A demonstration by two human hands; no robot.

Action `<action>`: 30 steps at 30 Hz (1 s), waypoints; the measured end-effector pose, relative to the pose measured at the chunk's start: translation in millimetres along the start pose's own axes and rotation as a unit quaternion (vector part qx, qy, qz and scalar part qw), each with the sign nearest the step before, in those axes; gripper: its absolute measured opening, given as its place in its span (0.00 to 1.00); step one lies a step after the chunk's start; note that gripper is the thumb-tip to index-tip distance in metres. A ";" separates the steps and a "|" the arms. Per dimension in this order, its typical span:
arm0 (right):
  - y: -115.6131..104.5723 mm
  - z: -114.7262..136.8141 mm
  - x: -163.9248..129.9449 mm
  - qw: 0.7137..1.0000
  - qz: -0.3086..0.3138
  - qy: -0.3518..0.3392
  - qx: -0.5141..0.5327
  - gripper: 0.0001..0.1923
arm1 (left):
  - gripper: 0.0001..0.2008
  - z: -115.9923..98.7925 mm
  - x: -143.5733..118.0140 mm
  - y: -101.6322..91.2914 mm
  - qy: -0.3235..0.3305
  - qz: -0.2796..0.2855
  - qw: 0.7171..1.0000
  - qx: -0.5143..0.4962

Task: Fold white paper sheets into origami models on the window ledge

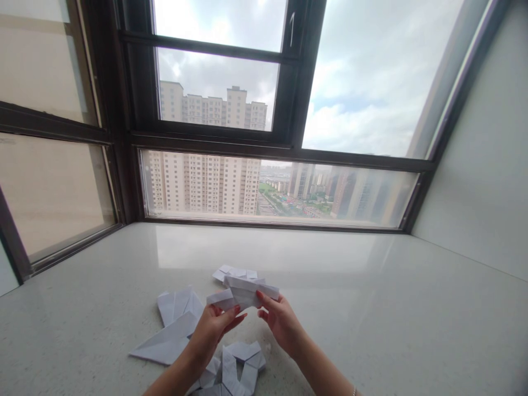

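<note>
Pale sill, folded papers partly behind left hand

Folded paper, white, faintly shaded grey along its creases; loose folded pieces, likewise white; left hand and right hand, nails red. Countertop, off-white with fine grey speckle; window frames, dark brown; tall building, cream, gridded with small darker windows; sky, white-grey with pale blue patches.

Glossy, pale, speckled windowsill with several folded white paper pieces on it.
</note>
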State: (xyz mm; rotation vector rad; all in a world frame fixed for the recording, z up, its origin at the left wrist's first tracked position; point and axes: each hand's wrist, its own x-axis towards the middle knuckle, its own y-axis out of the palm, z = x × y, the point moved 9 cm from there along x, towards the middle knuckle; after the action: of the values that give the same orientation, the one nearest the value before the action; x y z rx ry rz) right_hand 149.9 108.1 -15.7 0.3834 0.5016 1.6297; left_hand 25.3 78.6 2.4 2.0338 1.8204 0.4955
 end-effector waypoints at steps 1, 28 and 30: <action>0.5 0.2 0.5 1.000 0.004 -0.004 -0.011 0.16 | 0.18 1.0 -0.4 1.6 -0.003 0.009 1.000 0.001; 16.0 0.7 0.9 0.985 0.105 -0.053 -0.125 0.17 | 0.37 6.3 -11.0 21.3 -0.098 0.189 0.976 -0.050; 18.3 3.4 0.2 0.984 0.112 -0.061 -0.127 0.17 | 0.39 9.2 -8.5 20.1 -0.101 0.192 0.975 -0.047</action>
State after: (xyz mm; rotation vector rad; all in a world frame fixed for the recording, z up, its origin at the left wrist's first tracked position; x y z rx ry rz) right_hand 136.3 107.2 -3.2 0.3547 0.1585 1.8498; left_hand 46.3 67.8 4.2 2.2840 1.2671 0.4472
